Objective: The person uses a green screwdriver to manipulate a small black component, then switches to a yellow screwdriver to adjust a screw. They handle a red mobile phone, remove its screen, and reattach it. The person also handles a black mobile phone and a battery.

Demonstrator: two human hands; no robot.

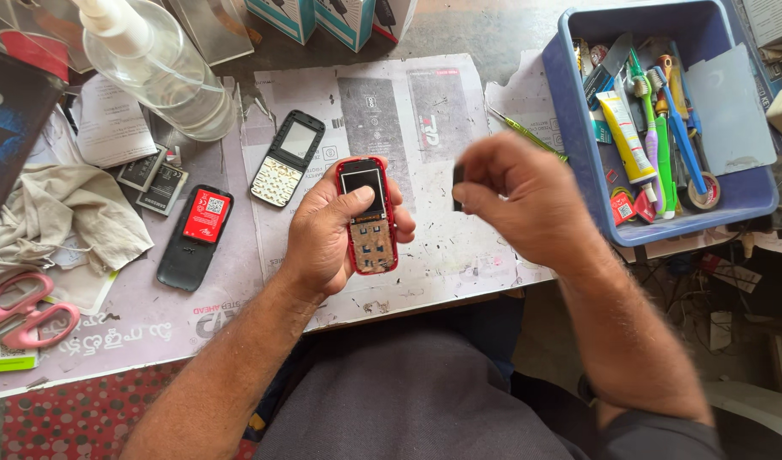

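- The left hand (327,234) gripped a red phone (368,215) from the side, thumb pressed on its small screen, so the open face stayed up and steady over the desk (459,255).
- The phone looked stripped: keypad cover off, bare contact board showing below the screen, red frame around it.
- The right hand (519,200), blurred, pinched a small dark part (457,186) between its fingertips, just right of the phone.
- A loose black keypad front (287,158) lay farther off on the left, and a black back cover with a red battery (197,234) sat left of the phone.
- A blue tray (570,128) of tools stood on the far right.
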